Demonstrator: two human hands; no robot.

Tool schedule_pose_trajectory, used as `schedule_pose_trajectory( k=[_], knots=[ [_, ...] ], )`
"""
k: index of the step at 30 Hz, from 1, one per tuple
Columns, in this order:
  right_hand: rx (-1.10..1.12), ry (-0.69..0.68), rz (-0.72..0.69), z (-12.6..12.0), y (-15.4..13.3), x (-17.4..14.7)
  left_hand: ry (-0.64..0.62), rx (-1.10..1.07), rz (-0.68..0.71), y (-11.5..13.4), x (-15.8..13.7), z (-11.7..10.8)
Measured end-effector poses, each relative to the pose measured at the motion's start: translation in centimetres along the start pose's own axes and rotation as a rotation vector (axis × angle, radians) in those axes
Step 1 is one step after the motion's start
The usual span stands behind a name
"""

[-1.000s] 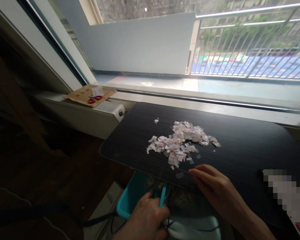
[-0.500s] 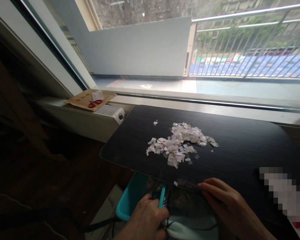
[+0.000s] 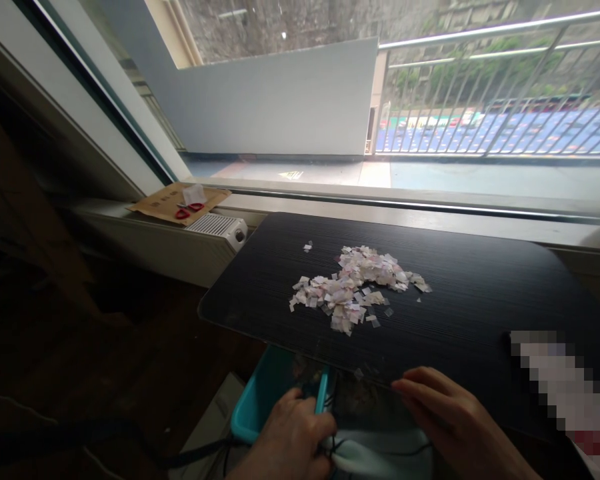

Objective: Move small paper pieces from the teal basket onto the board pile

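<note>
A heap of small white and pinkish paper scraps (image 3: 355, 290) lies in the middle of a black table (image 3: 480, 300). Below the table's near edge my left hand (image 3: 293, 440) grips the rim of a teal plastic bin (image 3: 265, 393), which holds paper bits. My right hand (image 3: 450, 417) rests flat at the table's near edge, fingers together and pointing left. A single scrap (image 3: 359, 374) sits at the edge just left of its fingertips, above the bin.
A white radiator (image 3: 215, 227) stands left of the table under the window sill. Red scissors (image 3: 186, 211) lie on a brown envelope (image 3: 177, 200) on the sill. A dark cable (image 3: 190, 450) trails across the floor. A blurred patch covers the table's right corner.
My right hand has drawn back from beside the heap to the table's near edge, dragging loose scraps toward the bin. The left hand has kept its hold on the bin.
</note>
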State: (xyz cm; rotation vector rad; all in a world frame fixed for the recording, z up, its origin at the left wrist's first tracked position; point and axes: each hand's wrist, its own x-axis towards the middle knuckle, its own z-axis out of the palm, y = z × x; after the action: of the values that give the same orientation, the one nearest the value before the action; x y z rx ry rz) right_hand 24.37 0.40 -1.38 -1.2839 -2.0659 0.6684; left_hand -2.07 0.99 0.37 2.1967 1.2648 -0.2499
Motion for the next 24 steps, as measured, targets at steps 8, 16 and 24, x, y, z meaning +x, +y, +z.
schedule_pose_trajectory(
  k=[8,16,24],
  knots=[
    [-0.221,0.297,0.056,-1.8,3.0,2.5,-0.016,0.016,0.08,-0.2,1.0,0.0],
    [-0.181,0.206,0.079,-1.8,2.0,1.6,-0.078,0.002,0.119,-2.0,2.4,0.7],
    [-0.066,0.084,0.068,-0.5,0.4,0.5,-0.098,-0.033,0.099,-1.9,2.6,0.5]
  ],
)
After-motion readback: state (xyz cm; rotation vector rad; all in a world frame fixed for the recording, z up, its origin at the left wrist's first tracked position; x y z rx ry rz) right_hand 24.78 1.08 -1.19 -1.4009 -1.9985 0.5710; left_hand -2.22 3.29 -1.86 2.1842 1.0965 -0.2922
